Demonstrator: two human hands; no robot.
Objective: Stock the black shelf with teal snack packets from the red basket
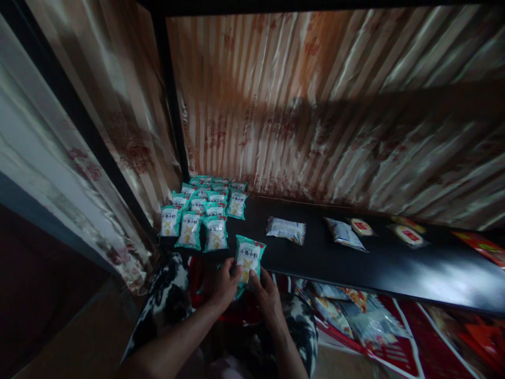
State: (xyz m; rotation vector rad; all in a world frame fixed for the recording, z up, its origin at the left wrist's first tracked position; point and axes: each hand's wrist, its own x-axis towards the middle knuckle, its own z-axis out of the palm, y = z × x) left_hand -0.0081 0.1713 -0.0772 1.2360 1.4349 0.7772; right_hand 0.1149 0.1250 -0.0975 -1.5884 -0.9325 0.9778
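Between my two hands, a teal and white snack packet (248, 256) stands upright just in front of the black shelf's front edge. My left hand (228, 284) grips its lower left side, thumb on the front. On the lower right side, my right hand (268, 295) has its thumb pressed against the packet too. Several matching snack packets (190, 230) stand in rows on the left end of the shelf (252, 221). Part of another teal packet shows low behind my hands, mostly hidden.
Farther right on the shelf lie a white packet (286, 230), a blue and white packet (344, 233), round wrapped items (408, 235) and a red packet (482, 246). Below, a red bag (398, 321) holds several packets (333, 315). A black post (171, 95) and curtains (276, 95) bound the shelf.
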